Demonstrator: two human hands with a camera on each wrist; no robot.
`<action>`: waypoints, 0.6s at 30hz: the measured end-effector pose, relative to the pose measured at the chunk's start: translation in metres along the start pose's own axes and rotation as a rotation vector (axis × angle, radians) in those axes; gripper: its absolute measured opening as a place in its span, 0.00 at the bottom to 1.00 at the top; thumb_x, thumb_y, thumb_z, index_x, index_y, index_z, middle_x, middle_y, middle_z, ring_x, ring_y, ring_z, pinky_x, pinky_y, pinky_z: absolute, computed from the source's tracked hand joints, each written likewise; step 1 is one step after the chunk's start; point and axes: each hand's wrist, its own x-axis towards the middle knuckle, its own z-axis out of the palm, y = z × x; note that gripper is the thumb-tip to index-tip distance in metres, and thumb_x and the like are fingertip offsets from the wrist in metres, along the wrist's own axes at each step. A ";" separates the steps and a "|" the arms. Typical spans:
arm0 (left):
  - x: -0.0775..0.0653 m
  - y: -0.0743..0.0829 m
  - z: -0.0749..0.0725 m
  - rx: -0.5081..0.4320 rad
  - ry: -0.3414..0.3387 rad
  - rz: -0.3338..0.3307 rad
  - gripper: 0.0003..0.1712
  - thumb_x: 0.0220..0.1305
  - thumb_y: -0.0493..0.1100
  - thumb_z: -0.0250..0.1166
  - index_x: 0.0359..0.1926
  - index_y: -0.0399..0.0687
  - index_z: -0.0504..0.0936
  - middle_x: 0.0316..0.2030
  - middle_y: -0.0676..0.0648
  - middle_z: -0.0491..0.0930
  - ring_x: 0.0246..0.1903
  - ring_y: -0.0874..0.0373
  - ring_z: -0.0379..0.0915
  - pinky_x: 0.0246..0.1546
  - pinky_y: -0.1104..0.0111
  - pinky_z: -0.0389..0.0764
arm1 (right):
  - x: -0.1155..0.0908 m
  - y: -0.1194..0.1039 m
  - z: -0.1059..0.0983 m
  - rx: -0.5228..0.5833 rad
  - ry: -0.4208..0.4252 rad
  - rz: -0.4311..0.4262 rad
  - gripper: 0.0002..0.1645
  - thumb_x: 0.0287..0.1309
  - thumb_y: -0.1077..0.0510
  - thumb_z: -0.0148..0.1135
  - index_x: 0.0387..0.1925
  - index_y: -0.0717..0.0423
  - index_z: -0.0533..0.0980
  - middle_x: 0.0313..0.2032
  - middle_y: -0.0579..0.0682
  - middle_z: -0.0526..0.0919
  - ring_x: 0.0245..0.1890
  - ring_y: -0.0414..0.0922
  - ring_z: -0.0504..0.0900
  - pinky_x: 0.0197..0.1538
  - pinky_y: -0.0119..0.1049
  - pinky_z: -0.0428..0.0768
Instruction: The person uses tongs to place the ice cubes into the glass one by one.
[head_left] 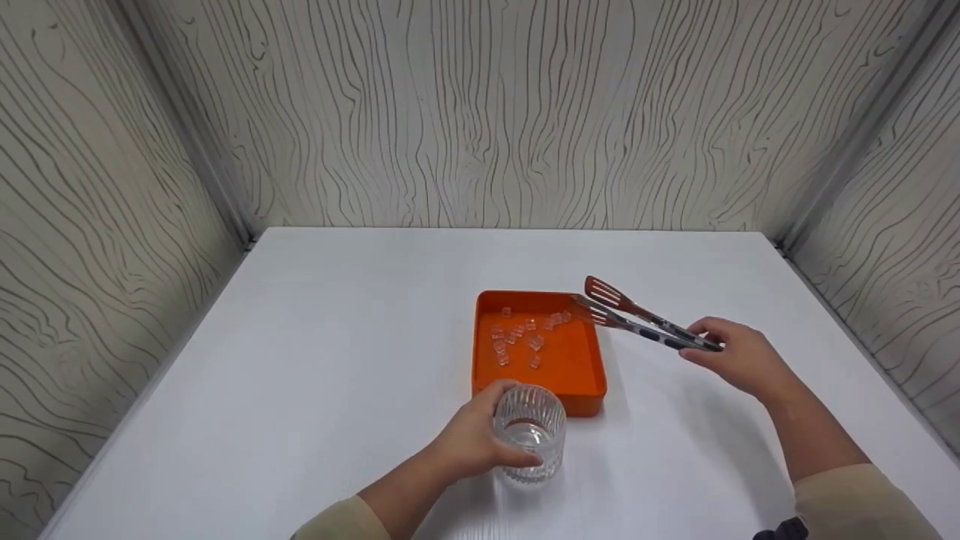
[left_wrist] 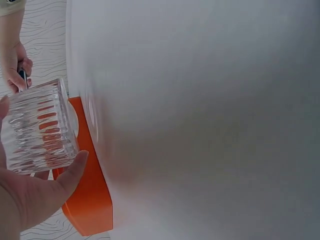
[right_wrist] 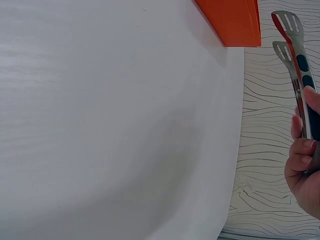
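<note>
A clear ribbed glass [head_left: 551, 442] is held by my left hand [head_left: 469, 442], fingers and thumb curled round its side, at the near edge of an orange tray [head_left: 574, 367]. Inside the tray several small clear cubes [head_left: 514, 334] lie scattered, mostly toward its far half. My right hand [head_left: 739, 356] grips metal tongs [head_left: 649, 330] by the handle end. Their slotted tips point left over the tray's far right corner, spread apart with nothing between them. In the left wrist view the glass [left_wrist: 40, 130] overlaps the tray's orange side [left_wrist: 90, 200]. The right wrist view shows dark grips on the tongs [right_wrist: 302, 62].
Everything stands on a white table [head_left: 337, 337]. Wood-grain patterned panels [head_left: 465, 112] rise behind it and at both sides. A small dark object [head_left: 784, 529] shows by the right sleeve at the bottom edge.
</note>
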 end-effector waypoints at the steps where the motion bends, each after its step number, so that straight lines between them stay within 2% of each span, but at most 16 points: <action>1: 0.001 0.000 0.001 0.006 0.002 -0.008 0.46 0.28 0.54 0.80 0.53 0.68 0.66 0.49 0.59 0.72 0.51 0.56 0.67 0.54 0.52 0.71 | 0.000 0.000 0.000 0.003 -0.002 -0.002 0.21 0.53 0.43 0.63 0.43 0.51 0.74 0.36 0.54 0.76 0.35 0.50 0.71 0.30 0.36 0.69; 6: 0.007 0.002 0.007 0.033 0.005 -0.024 0.47 0.27 0.55 0.80 0.54 0.68 0.66 0.49 0.60 0.72 0.51 0.56 0.67 0.53 0.52 0.71 | 0.002 -0.001 0.001 0.025 -0.014 -0.013 0.22 0.54 0.42 0.61 0.43 0.51 0.74 0.39 0.56 0.76 0.38 0.51 0.71 0.32 0.37 0.70; 13: 0.013 0.003 0.015 0.073 0.002 -0.031 0.48 0.28 0.56 0.79 0.55 0.67 0.65 0.51 0.60 0.71 0.53 0.56 0.67 0.55 0.53 0.69 | 0.002 0.000 -0.001 0.074 -0.047 0.012 0.22 0.56 0.43 0.60 0.46 0.52 0.72 0.35 0.54 0.75 0.23 0.46 0.72 0.26 0.36 0.71; 18: 0.021 0.002 0.019 0.084 0.025 -0.046 0.49 0.28 0.57 0.79 0.56 0.67 0.65 0.52 0.59 0.70 0.54 0.56 0.66 0.55 0.52 0.69 | 0.003 -0.002 -0.002 0.085 -0.057 0.009 0.21 0.56 0.44 0.59 0.45 0.53 0.72 0.35 0.54 0.76 0.21 0.45 0.74 0.27 0.37 0.71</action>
